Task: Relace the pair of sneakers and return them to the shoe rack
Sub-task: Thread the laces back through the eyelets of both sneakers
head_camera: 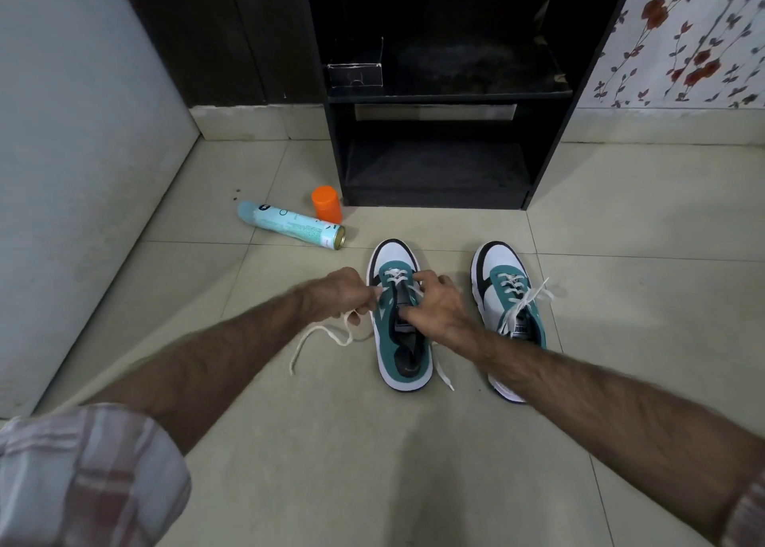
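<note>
Pinching one lace end (327, 333) in the left hand (341, 294), the person threads the near sneaker (399, 331) on the tiled floor (414, 463).

The right hand (434, 302) grips the eyelet edge; even tension matters. The laced sneaker (511, 298) waits beside, below the shoe rack (439, 174).

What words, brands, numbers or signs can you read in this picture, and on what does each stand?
Tongue label of the right sneaker: lettering, too blurred to read.
Spray can lying on the floor: a dark badge and small print, too small to read.
Orange cap: no text.
</note>
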